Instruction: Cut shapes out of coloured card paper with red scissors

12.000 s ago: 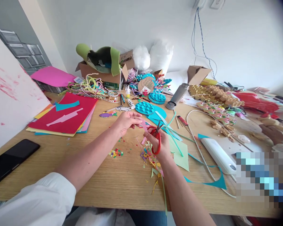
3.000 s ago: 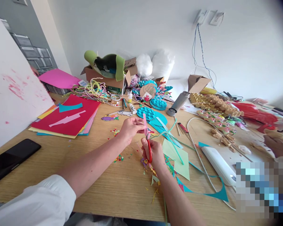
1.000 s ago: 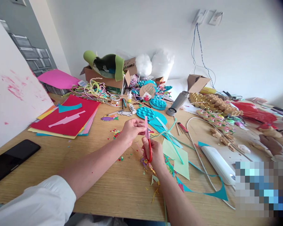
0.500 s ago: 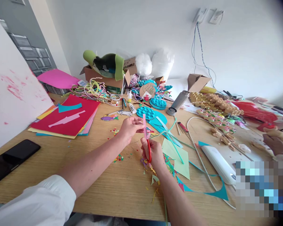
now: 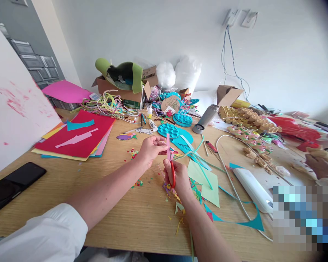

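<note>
My left hand (image 5: 152, 149) pinches a narrow pink paper strip (image 5: 168, 140) that stands upright above the table. Just below it, my right hand (image 5: 180, 177) is closed round red-handled scissors (image 5: 173, 175), their blades pointing away from me at the strip's lower end. Whether the blades are apart is too small to tell. Under and beside my right hand lie small coloured paper scraps (image 5: 177, 198) and a pale green paper sheet (image 5: 207, 182). Blue paper pieces (image 5: 188, 140) are spread just beyond both hands.
Coloured sheets (image 5: 98, 123) with a pink cutout (image 5: 79, 139) are stacked at left, near a black phone (image 5: 16, 187). A metal flask (image 5: 206, 118), a white cable (image 5: 232, 182) and a white oblong device (image 5: 253, 189) lie to the right. A stuffed cardboard box (image 5: 120, 95) stands behind.
The small pink bit at the scissor blades no longer shows beside the strip. The strip has shifted very slightly; both hands keep nearly the same position.
</note>
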The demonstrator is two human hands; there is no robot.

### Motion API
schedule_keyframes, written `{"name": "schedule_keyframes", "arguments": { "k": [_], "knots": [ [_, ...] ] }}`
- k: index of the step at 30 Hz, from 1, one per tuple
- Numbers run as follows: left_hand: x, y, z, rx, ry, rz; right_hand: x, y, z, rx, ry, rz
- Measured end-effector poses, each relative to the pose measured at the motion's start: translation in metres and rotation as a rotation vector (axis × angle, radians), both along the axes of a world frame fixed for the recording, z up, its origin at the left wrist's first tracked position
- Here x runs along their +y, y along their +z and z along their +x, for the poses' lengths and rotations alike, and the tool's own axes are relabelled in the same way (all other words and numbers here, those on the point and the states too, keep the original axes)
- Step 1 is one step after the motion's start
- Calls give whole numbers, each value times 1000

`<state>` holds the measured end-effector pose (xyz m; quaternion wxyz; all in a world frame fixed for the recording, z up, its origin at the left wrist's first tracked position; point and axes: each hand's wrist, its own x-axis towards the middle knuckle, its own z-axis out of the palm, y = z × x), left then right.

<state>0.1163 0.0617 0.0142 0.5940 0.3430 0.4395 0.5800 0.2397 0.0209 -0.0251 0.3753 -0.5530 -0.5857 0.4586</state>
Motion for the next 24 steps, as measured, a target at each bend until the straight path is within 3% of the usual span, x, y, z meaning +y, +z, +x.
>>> {"name": "schedule_keyframes", "arguments": {
  "k": [24],
  "knots": [
    [-2,-5,5,9,-26,3,3,-9,3,26,7,31]
  ]
}}
